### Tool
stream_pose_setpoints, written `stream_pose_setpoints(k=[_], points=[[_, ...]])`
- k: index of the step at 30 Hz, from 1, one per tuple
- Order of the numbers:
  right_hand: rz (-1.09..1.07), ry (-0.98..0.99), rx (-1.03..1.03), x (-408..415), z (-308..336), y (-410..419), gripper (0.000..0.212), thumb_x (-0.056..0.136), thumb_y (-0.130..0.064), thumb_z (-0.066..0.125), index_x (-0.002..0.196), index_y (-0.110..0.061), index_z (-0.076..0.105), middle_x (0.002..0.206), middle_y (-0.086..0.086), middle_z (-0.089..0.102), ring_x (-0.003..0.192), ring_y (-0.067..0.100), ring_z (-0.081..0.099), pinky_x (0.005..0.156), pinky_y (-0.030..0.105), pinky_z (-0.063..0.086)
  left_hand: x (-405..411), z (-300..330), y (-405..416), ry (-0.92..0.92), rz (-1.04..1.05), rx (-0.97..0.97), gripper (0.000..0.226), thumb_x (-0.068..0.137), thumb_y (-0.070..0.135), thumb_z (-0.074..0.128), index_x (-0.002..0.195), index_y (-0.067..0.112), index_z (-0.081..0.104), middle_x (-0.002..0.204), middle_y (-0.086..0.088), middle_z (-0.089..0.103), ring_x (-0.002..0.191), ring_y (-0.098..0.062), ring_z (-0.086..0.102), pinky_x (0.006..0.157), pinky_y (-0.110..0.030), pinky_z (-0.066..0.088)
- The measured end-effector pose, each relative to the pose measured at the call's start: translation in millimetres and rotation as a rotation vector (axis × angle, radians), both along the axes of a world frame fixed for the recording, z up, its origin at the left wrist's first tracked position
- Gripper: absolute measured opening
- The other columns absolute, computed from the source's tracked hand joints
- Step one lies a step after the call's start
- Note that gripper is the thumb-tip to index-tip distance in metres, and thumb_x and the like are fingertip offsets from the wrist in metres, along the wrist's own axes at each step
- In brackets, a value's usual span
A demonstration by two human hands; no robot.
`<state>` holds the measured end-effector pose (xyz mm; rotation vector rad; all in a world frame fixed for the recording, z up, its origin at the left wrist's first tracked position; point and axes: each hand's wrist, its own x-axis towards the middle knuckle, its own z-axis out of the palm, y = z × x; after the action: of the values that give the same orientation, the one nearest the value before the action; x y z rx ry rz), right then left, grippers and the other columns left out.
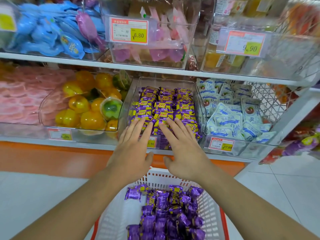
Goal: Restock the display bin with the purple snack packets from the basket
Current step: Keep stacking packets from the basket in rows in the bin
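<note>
the left hand (134, 146) and right hand (181, 148) lay side by side, fingers straight and spread wide, holding nothing, fingertips pressing the purple snack packets (162, 108) at the front edge of the display bin (136, 84). more purple packets (166, 215) sat in the basket (173, 178) below the wrists. the bin looked heaped near its front lip, so a firm push could slide packets over the edge onto the floor (34, 196).

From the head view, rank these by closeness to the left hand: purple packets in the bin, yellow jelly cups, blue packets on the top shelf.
From the left hand:
1. Purple packets in the bin, under its fingertips.
2. Yellow jelly cups, next bin leftward.
3. Blue packets, upper shelf, far left.
</note>
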<state>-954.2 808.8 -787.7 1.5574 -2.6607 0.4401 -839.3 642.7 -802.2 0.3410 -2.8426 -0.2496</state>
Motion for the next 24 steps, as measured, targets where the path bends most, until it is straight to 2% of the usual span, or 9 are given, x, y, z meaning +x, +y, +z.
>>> stream_pose_setpoints(k=[2, 5, 8, 11, 15, 17, 19, 21, 24], points=[[0.023, -0.031, -0.123, 7.4, 0.8, 5.8, 0.092, 0.079, -0.031, 0.062, 0.163, -0.018, 0.026, 0.168, 0.003, 0.023, 0.159, 0.024, 0.013, 0.128, 0.045, 0.018, 8.4, 1.6, 5.4, 0.045, -0.029, 0.005, 0.087, 0.088, 0.036, 0.062, 0.163, 0.019, 0.020, 0.169, -0.007, 0.014, 0.158, -0.025, 0.008, 0.126, -0.046, 0.020], [-0.001, -0.112, -0.269, 27.5, -4.0, 19.2, 0.061, 0.087, -0.026, 0.058, 0.146, -0.014, 0.050, 0.141, 0.003, 0.051, 0.133, 0.022, 0.051, 0.110, 0.040, 0.045, 28.7, 0.9, 20.9, 0.096, -0.068, 0.062, 0.072, 0.089, 0.029, 0.062, 0.155, 0.017, 0.037, 0.155, -0.004, 0.036, 0.143, -0.026, 0.037, 0.116, -0.045, 0.037], [-0.005, -0.249, -0.221, 45.9, -29.6, 29.0, 0.044, 0.089, -0.030, 0.058, 0.130, -0.014, 0.059, 0.122, 0.002, 0.058, 0.112, 0.023, 0.060, 0.098, 0.040, 0.050, 48.8, -19.7, 32.1, 0.044, -0.095, 0.136, 0.060, 0.090, 0.026, 0.060, 0.147, 0.018, 0.045, 0.144, -0.001, 0.043, 0.127, -0.025, 0.051, 0.104, -0.044, 0.047], [-0.003, -0.375, -0.030, 56.4, -71.6, 36.5, 0.047, 0.091, -0.035, 0.055, 0.134, -0.017, 0.058, 0.126, 0.002, 0.058, 0.115, 0.023, 0.058, 0.100, 0.040, 0.049, 67.7, -54.9, 26.9, -0.088, -0.041, 0.163, 0.055, 0.091, 0.025, 0.060, 0.143, 0.020, 0.047, 0.144, -0.001, 0.042, 0.126, -0.028, 0.052, 0.100, -0.046, 0.051], [-0.012, -0.522, 0.267, 71.6, -139.3, 46.9, 0.058, 0.099, -0.035, 0.059, 0.154, -0.021, 0.045, 0.154, 0.004, 0.046, 0.142, 0.025, 0.044, 0.118, 0.036, 0.038, 90.6, -102.9, 0.8, -0.301, 0.171, 0.189, 0.071, 0.097, 0.036, 0.058, 0.158, 0.020, 0.027, 0.158, -0.008, 0.029, 0.139, -0.032, 0.036, 0.112, -0.049, 0.042], [-0.012, -0.603, 0.366, 81.5, -172.9, 50.0, 0.065, 0.098, -0.037, 0.062, 0.157, -0.025, 0.040, 0.160, 0.005, 0.041, 0.148, 0.024, 0.037, 0.122, 0.037, 0.033, 99.0, -125.0, -11.0, -0.392, 0.291, 0.222, 0.078, 0.098, 0.042, 0.056, 0.161, 0.022, 0.014, 0.158, -0.011, 0.023, 0.142, -0.035, 0.028, 0.114, -0.052, 0.036], [-0.005, -0.658, 0.430, 90.8, -203.2, 54.9, 0.067, 0.097, -0.039, 0.065, 0.158, -0.027, 0.040, 0.160, 0.003, 0.041, 0.149, 0.022, 0.037, 0.122, 0.034, 0.032, 106.9, -150.8, -18.3, -0.512, 0.400, 0.286, 0.083, 0.100, 0.049, 0.050, 0.162, 0.026, 0.000, 0.165, -0.011, 0.008, 0.150, -0.036, 0.014, 0.119, -0.053, 0.027], [-0.008, -0.656, 0.492, 97.7, -230.2, 63.9, 0.066, 0.095, -0.046, 0.066, 0.156, -0.030, 0.043, 0.158, 0.002, 0.045, 0.146, 0.021, 0.040, 0.119, 0.032, 0.032, 113.2, -175.0, -17.8, -0.616, 0.457, 0.405, 0.090, 0.100, 0.056, 0.047, 0.160, 0.033, -0.017, 0.169, -0.004, -0.012, 0.155, -0.035, 0.002, 0.122, -0.057, 0.023], [-0.083, -0.700, 0.632, 106.3, -259.7, 80.9, 0.067, 0.087, -0.069, 0.056, 0.147, -0.040, 0.048, 0.148, -0.001, 0.053, 0.136, 0.024, 0.051, 0.113, 0.041, 0.044, 114.0, -197.4, -11.6, -0.594, 0.521, 0.510, 0.102, 0.094, 0.063, 0.051, 0.151, 0.042, -0.031, 0.167, 0.006, -0.018, 0.150, -0.039, 0.011, 0.115, -0.061, 0.032]])
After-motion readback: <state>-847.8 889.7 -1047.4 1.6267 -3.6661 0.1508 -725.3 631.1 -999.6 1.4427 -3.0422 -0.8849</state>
